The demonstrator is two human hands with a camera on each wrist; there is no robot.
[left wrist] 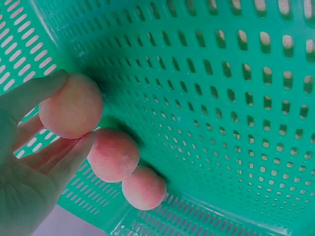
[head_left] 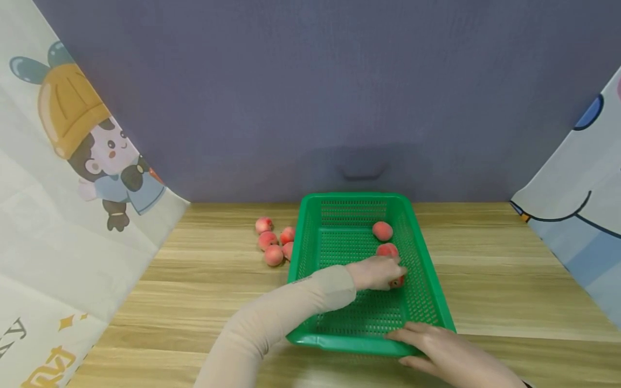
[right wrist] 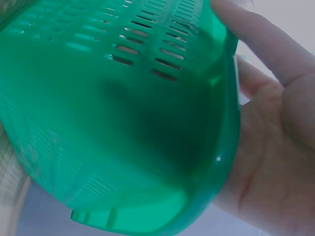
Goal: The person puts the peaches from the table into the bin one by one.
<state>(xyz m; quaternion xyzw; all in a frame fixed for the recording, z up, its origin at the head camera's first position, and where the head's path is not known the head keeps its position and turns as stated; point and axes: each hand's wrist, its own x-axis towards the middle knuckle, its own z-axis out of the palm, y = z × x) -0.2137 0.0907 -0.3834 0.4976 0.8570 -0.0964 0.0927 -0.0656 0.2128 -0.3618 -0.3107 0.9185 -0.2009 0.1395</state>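
My left hand (head_left: 377, 272) is inside a green plastic basket (head_left: 368, 344) and holds a peach (left wrist: 74, 108) between thumb and fingertips, low by the right side wall. Two more peaches line up along that wall beyond it, a nearer one (left wrist: 113, 155) close against the held fruit and a farther one (left wrist: 144, 188). At the basket's near right corner my right hand (head_left: 434, 345) grips the rim, its palm along the outer side in the right wrist view. Most of the held peach is hidden behind the left hand in the head view.
Several peaches (head_left: 274, 255) lie grouped on the wooden table (head_left: 218, 302) left of the basket, some right against its side. A dark grey-blue panel (head_left: 310, 97) rises behind the table, with printed cloths (head_left: 136, 269) at both sides.
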